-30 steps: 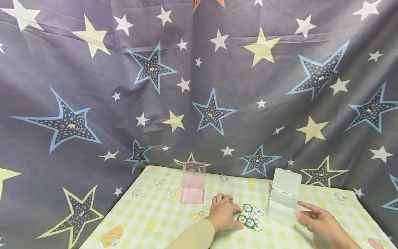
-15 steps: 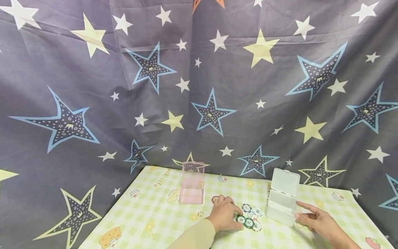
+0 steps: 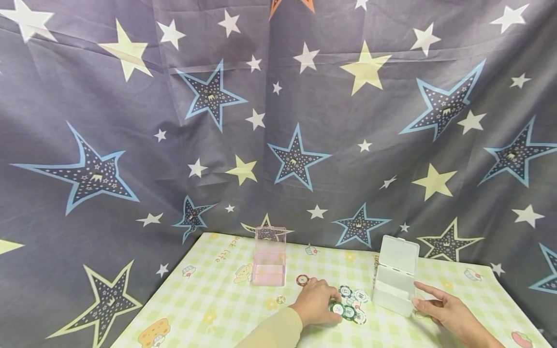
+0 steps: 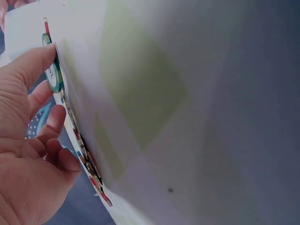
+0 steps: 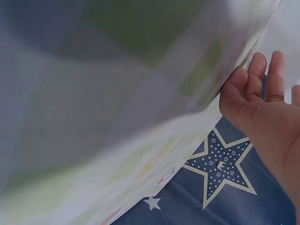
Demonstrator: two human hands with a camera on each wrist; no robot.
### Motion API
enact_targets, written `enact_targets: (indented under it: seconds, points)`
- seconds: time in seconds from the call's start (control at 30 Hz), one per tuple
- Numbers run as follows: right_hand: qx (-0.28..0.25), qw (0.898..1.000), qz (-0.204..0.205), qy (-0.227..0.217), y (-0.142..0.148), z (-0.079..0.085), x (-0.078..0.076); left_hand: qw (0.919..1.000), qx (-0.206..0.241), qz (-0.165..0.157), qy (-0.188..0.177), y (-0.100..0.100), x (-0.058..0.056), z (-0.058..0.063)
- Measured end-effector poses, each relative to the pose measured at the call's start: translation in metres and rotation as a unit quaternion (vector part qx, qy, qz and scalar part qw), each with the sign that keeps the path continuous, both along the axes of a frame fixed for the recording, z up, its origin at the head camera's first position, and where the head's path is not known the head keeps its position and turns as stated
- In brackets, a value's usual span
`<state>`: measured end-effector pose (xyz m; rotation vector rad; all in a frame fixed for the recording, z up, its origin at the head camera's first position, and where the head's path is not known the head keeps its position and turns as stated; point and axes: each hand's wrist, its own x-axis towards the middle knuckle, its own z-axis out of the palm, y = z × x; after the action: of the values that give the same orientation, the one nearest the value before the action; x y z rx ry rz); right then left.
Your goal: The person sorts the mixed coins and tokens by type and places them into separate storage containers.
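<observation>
In the head view, my left hand is over the table, thumb and forefinger pinching a green poker chip at the left of a cluster of chips. The left wrist view shows this green chip tilted on edge between the fingertips, the other fingers curled loosely. Beside it lie another green chip, a blue-black one and a light blue one. My right hand rests its fingertips against the right side of a white lidded box, whose lid stands up. In the right wrist view its fingers are loosely bent.
A pink see-through box with its lid raised stands to the left. Near it lie a red chip and a small gold disc. A star-print curtain hangs behind the checked tablecloth.
My left hand's fingers have drawn back, uncovering the red chip behind them, and the thumb and forefinger have closed on the green chip. My right hand stays against the white box.
</observation>
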<state>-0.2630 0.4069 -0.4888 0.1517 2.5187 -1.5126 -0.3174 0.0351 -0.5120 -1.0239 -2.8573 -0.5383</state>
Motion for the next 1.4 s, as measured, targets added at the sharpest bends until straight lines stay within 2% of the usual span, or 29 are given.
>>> enact_targets:
  seconds: [0.27, 0.43, 0.53, 0.63, 0.77, 0.93, 1.2, 1.4]
  points:
    - [0.011, 1.0, -0.001, -0.008, 0.002, 0.0, -0.003, 0.9993, 0.025, 0.005, -0.029, 0.006, 0.002, 0.001]
    - [0.012, 1.0, -0.004, -0.006, 0.001, -0.001, -0.004, 0.9952, 0.053, 0.007, -0.081, 0.006, 0.005, 0.004]
    - [0.01, 1.0, -0.005, -0.004, 0.001, -0.003, -0.004, 0.9875, 0.091, 0.009, -0.129, 0.005, 0.006, 0.006]
    - [0.006, 1.0, -0.003, -0.004, 0.002, -0.005, -0.004, 0.9753, 0.133, 0.015, -0.176, 0.004, 0.008, 0.007]
    - [0.002, 1.0, 0.007, -0.003, 0.004, -0.006, -0.004, 0.9602, 0.18, 0.02, -0.212, 0.003, 0.008, 0.009]
    - [0.003, 1.0, 0.004, -0.003, 0.005, -0.005, -0.005, 0.9544, 0.206, 0.012, -0.216, 0.003, 0.008, 0.01]
    - [0.008, 1.0, 0.006, -0.002, 0.003, -0.003, -0.004, 0.9591, 0.207, 0.006, -0.193, 0.002, 0.009, 0.012]
    - [0.011, 1.0, 0.007, -0.001, 0.002, -0.003, -0.004, 0.9586, 0.19, 0.012, -0.212, 0.001, 0.012, 0.013]
